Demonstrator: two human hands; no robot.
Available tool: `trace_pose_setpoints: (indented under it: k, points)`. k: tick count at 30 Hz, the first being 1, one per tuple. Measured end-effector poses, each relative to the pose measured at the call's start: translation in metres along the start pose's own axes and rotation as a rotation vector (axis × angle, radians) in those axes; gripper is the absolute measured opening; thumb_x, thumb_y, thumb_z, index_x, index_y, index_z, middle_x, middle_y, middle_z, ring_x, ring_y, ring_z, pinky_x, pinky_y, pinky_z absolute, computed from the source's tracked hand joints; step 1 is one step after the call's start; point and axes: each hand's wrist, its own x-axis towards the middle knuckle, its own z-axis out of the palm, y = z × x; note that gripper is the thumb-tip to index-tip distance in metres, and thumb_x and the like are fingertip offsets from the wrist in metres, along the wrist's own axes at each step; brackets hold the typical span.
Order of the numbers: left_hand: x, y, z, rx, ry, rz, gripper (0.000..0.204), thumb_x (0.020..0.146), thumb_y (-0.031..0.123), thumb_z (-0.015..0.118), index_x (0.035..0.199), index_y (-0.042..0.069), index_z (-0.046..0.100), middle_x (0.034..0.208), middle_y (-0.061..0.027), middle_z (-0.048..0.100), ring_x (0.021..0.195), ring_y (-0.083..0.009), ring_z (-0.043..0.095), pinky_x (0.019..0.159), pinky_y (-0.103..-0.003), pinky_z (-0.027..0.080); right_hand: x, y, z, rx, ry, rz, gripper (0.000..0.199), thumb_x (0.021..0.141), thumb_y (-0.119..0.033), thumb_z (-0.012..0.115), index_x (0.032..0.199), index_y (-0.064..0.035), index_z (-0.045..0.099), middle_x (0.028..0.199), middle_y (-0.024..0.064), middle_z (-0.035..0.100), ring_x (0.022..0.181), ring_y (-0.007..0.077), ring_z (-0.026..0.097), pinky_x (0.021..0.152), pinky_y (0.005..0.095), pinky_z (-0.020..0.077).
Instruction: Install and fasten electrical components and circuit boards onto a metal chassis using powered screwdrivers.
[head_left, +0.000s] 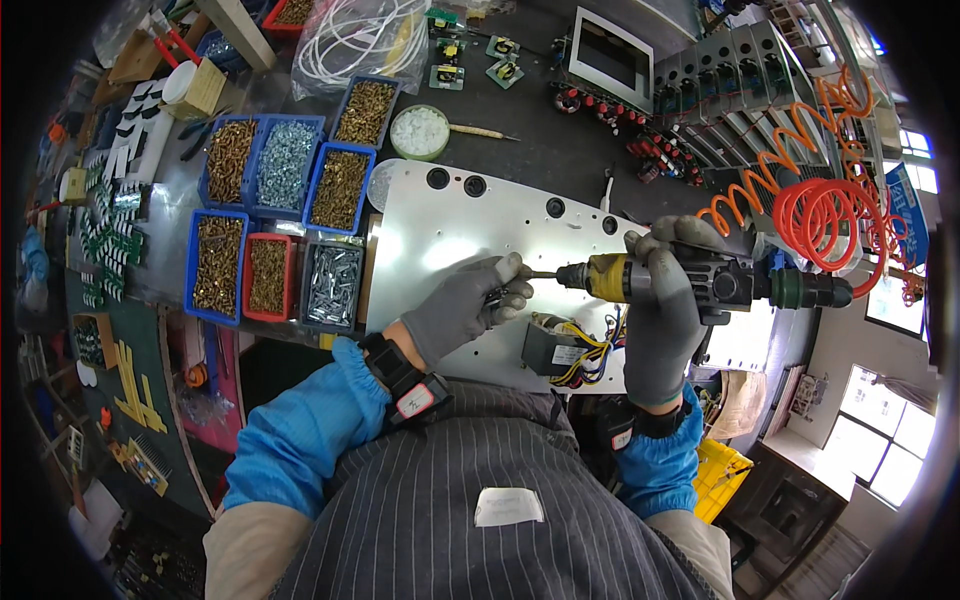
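At frame centre, the right hand [662,310] is wrapped tight around a pneumatic screwdriver [690,280] lying horizontally, bit pointing left. The left hand [462,305], fingers pinched together on a small screw [497,293], meets the bit tip above the white metal panel [450,230].

Grey gloves [462,305], blue sleeves [300,430], orange coiled hose [810,205], yellow-black driver [660,280], blue bins [215,265]

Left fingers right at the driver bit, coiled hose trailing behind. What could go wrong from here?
1. The left hand pinches at the bit tip of the pneumatic screwdriver; a slip could catch a glove finger.
2. The orange coiled hose may tug the tool off line.
3. The transformer and its loose wires lie just under the right hand and could snag.
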Motion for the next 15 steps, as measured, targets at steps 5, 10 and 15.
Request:
trace_pose_setpoints:
  k: [5, 10, 15]
  points:
    - [0.001, -0.003, -0.003, 0.064, 0.052, -0.08, 0.044, 0.105, 0.037, 0.05, 0.122, -0.003, 0.058, 0.1, -0.0073, 0.062, 0.085, -0.0113, 0.063, 0.08, -0.025, 0.057, 0.004, 0.003, 0.003, 0.02, 0.034, 0.119, 0.033, 0.086, 0.005, 0.063, 0.118, 0.0043, 0.056, 0.108, 0.0122, 0.063, 0.097, 0.0158, 0.063, 0.092, 0.0309, 0.051]
    - [-0.006, -0.005, -0.009, -0.028, 0.018, 0.007, 0.04, 0.104, 0.025, 0.048, 0.13, -0.004, 0.054, 0.12, -0.0178, 0.062, 0.113, -0.0246, 0.064, 0.094, -0.031, 0.057, 0.009, 0.026, 0.008, 0.175, 0.057, 0.182, 0.031, 0.086, 0.004, 0.064, 0.116, 0.0013, 0.057, 0.102, 0.008, 0.065, 0.093, 0.0104, 0.063, 0.089, 0.0276, 0.0511]
    - [-0.02, 0.003, -0.016, 0.104, 0.024, 0.029, 0.047, 0.103, 0.029, 0.052, 0.134, -0.005, 0.05, 0.122, -0.019, 0.062, 0.115, -0.0257, 0.063, 0.095, -0.033, 0.056, 0.006, 0.044, 0.007, 0.078, 0.041, 0.167, 0.03, 0.085, 0.004, 0.066, 0.114, 0.0019, 0.059, 0.101, 0.0091, 0.067, 0.091, 0.0106, 0.065, 0.088, 0.0285, 0.0533]
